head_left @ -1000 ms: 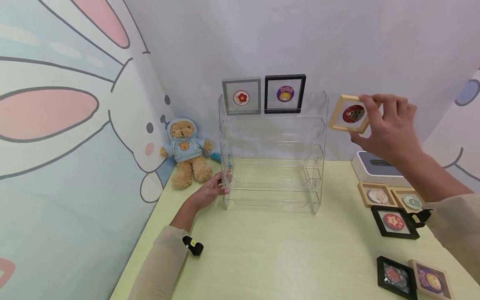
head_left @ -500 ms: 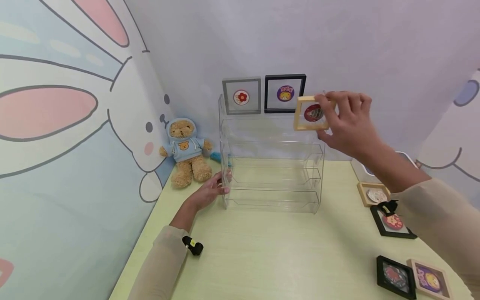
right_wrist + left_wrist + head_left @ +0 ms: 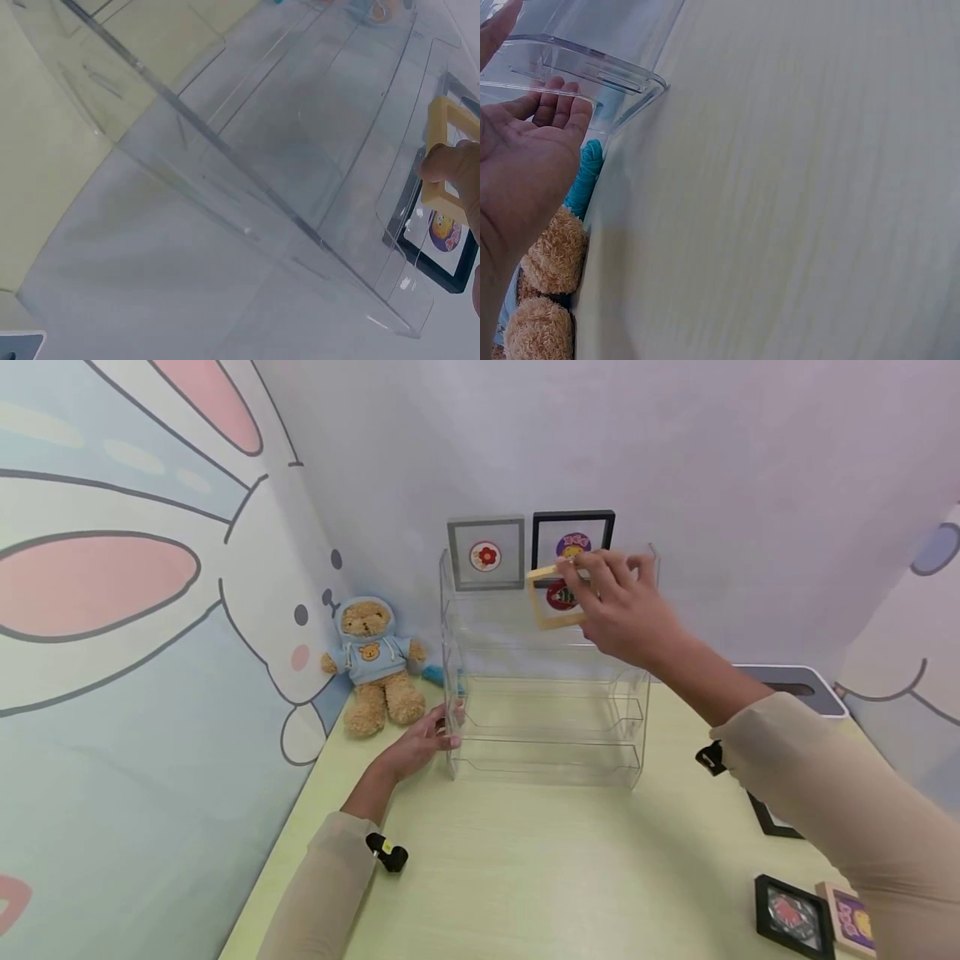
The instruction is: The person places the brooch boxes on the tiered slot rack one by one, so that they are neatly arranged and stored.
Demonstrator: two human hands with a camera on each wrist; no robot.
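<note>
My right hand [image 3: 628, 610] pinches a small light-wood picture frame [image 3: 561, 596] with a dark red round badge inside. It is in front of the upper tiers of a clear acrylic display rack [image 3: 551, 753], overlapping a black picture frame [image 3: 536, 539] from my viewpoint. That black frame, with a purple bear badge, stands on the top tier beside a grey frame [image 3: 486, 557] with a red flower badge. My left hand [image 3: 415, 749] grips the rack's left side panel near the bottom. In the left wrist view its fingers [image 3: 562, 112] reach round the clear panel.
A teddy bear [image 3: 372, 660] in a blue hoodie sits left of the rack, near a teal object [image 3: 432, 674]. On the right lie a black frame [image 3: 791, 917], a wooden frame [image 3: 853, 920] and another black frame partly under my sleeve. A white-and-grey box [image 3: 806, 687] stands behind.
My right hand has carried the light-wood frame leftward from beside the rack to in front of its upper tiers, tilting it slightly. My left hand stays on the rack's side.
</note>
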